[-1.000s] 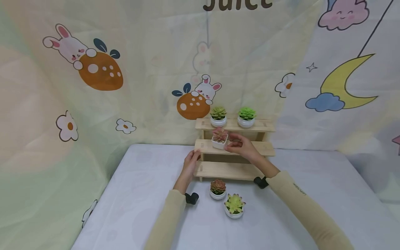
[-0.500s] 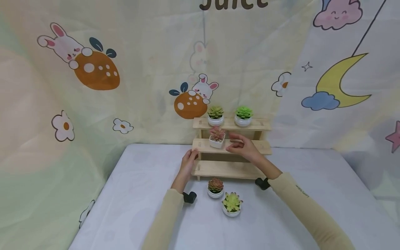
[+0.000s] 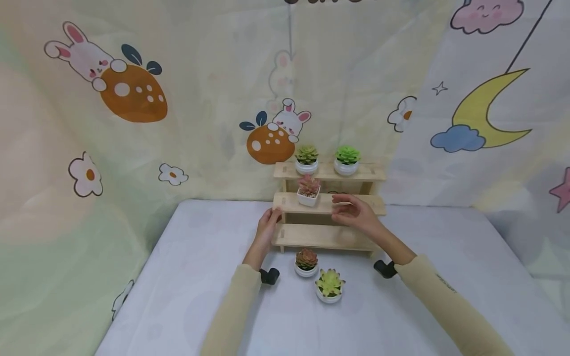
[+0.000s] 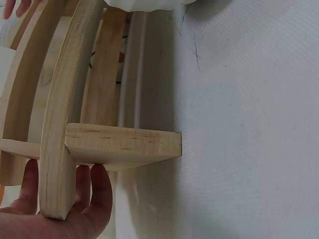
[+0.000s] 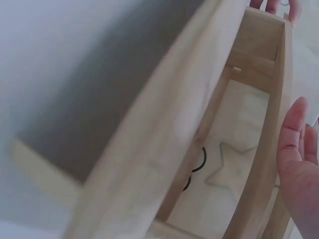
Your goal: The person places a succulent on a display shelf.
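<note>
A three-tier wooden plant shelf [image 3: 329,236] stands against the backdrop. My left hand [image 3: 268,228] holds its left end. In the left wrist view, thumb and fingers lie either side of a wooden board [image 4: 57,164]. On the middle tier, toward the left, sits a pink succulent [image 3: 308,190] in a square white pot. My right hand [image 3: 358,215] is to the right of that pot, apart from it, with nothing between its relaxed fingers. In the right wrist view, the right hand [image 5: 301,164] is beside the edge of a board.
An olive succulent [image 3: 307,159] and a bright green succulent [image 3: 347,160] in round white pots occupy the top tier. On the white-covered table [image 3: 213,257], in front of the shelf, stand a reddish-brown succulent [image 3: 306,262] and a yellow-green succulent [image 3: 330,285].
My right hand has let go of the pink succulent's pot and drawn away to the right. The pot stays on the middle tier. My left hand keeps its hold on the shelf.
</note>
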